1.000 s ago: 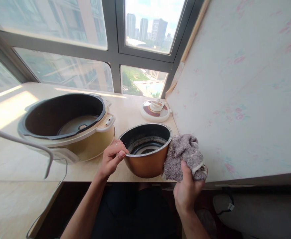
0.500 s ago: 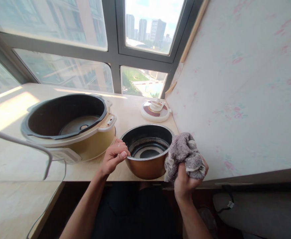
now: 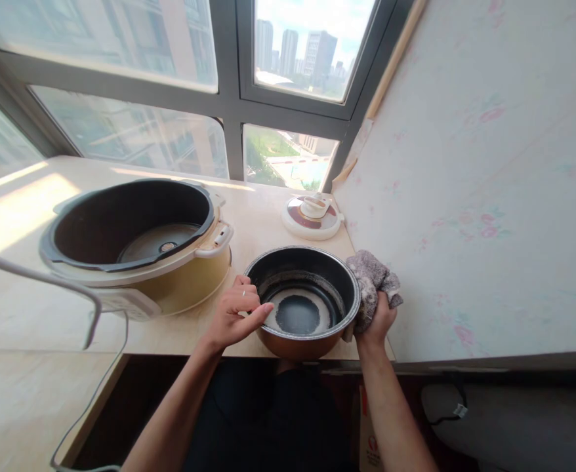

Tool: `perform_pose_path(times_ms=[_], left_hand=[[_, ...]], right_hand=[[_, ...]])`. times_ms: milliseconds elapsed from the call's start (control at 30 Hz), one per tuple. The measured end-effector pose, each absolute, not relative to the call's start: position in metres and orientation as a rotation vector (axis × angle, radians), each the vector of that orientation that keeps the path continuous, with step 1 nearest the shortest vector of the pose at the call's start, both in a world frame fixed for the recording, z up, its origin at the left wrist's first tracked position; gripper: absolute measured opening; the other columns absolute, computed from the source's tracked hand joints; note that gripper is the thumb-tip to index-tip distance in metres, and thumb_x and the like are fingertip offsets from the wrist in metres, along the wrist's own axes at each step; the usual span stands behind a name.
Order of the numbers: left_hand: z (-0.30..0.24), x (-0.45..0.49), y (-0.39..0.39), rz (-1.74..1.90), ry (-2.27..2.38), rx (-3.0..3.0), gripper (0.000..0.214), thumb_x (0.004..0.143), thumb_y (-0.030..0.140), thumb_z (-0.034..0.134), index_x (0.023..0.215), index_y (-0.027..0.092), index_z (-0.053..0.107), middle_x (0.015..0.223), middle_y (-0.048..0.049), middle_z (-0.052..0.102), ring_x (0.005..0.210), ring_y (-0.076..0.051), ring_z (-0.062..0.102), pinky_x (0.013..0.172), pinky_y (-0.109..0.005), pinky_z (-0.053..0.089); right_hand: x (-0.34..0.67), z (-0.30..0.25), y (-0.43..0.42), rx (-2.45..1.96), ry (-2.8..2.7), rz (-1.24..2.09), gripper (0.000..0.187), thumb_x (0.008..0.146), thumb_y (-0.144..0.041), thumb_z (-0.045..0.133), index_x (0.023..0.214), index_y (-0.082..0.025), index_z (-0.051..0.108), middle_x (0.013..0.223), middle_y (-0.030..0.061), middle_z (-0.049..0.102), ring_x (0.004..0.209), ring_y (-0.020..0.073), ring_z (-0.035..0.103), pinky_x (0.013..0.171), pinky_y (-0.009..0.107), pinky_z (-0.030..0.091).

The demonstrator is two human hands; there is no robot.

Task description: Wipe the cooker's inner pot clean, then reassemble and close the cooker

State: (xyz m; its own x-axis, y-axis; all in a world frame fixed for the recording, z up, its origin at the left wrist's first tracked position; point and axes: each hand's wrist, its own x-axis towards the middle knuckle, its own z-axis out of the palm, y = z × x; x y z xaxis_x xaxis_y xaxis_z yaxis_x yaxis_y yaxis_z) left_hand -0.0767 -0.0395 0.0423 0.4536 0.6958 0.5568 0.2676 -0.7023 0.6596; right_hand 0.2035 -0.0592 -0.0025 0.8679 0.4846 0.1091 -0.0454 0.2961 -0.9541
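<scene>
A brown cooker inner pot (image 3: 298, 344) with a dark, stained inside is at the front edge of the counter, tilted slightly toward me. My left hand (image 3: 236, 311) is closed on its left rim, thumb over the edge and fingers at the outer wall. A bunched grey towel (image 3: 369, 282) is pressed against the pot's outer right side. My right hand (image 3: 377, 321) grips that towel, its fingers partly hidden in the folds. Left of the pot stands the cooker body (image 3: 189, 282), uncovered, with a dark hollow inside.
Behind the pot lies a round white and maroon lid (image 3: 312, 216). A grey bent rod (image 3: 37, 272) and a cable (image 3: 103, 377) cross the left side. The counter (image 3: 253, 223) meets a floral wall (image 3: 465, 196) on the right and windows (image 3: 288, 151) behind.
The pot has tilted toward me and shifted slightly right. My right hand has pushed the towel further behind the pot's right side. The left hand keeps hold of the rim.
</scene>
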Motion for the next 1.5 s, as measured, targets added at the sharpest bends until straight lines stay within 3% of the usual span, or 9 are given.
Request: perform_pose_path(times_ms=[233,367,633,1167,1400,1500], left_hand=[[0.038,-0.069,-0.036,1.234,0.798,2.23,0.062,0.1,0.034,0.045,0.041,0.019,0.036,0.039,0.0035,0.038,0.047,-0.012,0.034,0.072,-0.038,0.036],[0.036,-0.07,-0.037,1.279,0.745,2.253,0.059,0.1,0.027,0.048,0.042,0.019,0.04,0.039,0.0039,0.041,0.047,-0.011,0.036,0.073,-0.038,0.036],[0.027,-0.064,-0.027,1.457,0.64,2.251,0.056,0.096,0.017,0.054,0.043,0.018,0.037,0.038,0.0055,0.038,0.047,-0.01,0.034,0.068,-0.037,0.033],[0.021,-0.058,-0.013,1.298,0.714,2.495,0.054,0.095,0.025,0.05,0.046,0.018,0.027,0.042,0.0048,0.033,0.047,-0.011,0.034,0.071,-0.037,0.037],[0.031,-0.067,-0.005,1.064,0.662,2.694,0.051,0.098,0.024,0.046,0.048,0.019,0.037,0.045,0.0034,0.041,0.05,-0.012,0.042,0.071,-0.036,0.039],[0.042,-0.073,-0.005,0.952,0.703,2.833,0.049,0.1,0.024,0.047,0.052,0.02,0.046,0.05,0.0025,0.053,0.054,-0.012,0.051,0.077,-0.036,0.043]], right_hand=[[0.205,-0.017,-0.062,-1.285,-0.355,0.44,0.015,0.07,-0.033,0.063,0.075,-0.02,0.059,0.075,-0.0028,0.062,0.073,0.017,0.06,0.076,0.033,0.053],[0.203,-0.017,-0.062,-1.296,-0.325,0.428,0.015,0.068,-0.034,0.063,0.071,-0.019,0.059,0.072,-0.0022,0.061,0.07,0.0167,0.058,0.07,0.032,0.052],[0.199,-0.019,-0.057,-1.21,-0.261,0.423,0.028,0.066,-0.03,0.063,0.089,-0.015,0.068,0.094,0.0027,0.071,0.089,0.0203,0.066,0.085,0.037,0.056],[0.199,-0.034,-0.063,-1.211,-0.158,0.411,0.035,0.064,-0.028,0.065,0.096,-0.014,0.066,0.101,0.0044,0.071,0.094,0.0203,0.067,0.083,0.034,0.057],[0.189,-0.03,-0.072,-1.15,-0.151,0.411,0.035,0.066,-0.029,0.067,0.098,-0.015,0.065,0.102,0.0047,0.072,0.097,0.0206,0.068,0.089,0.035,0.056],[0.179,-0.032,-0.085,-1.136,-0.103,0.418,0.039,0.067,-0.029,0.07,0.103,-0.014,0.066,0.107,0.0063,0.073,0.103,0.0215,0.067,0.093,0.036,0.055]])
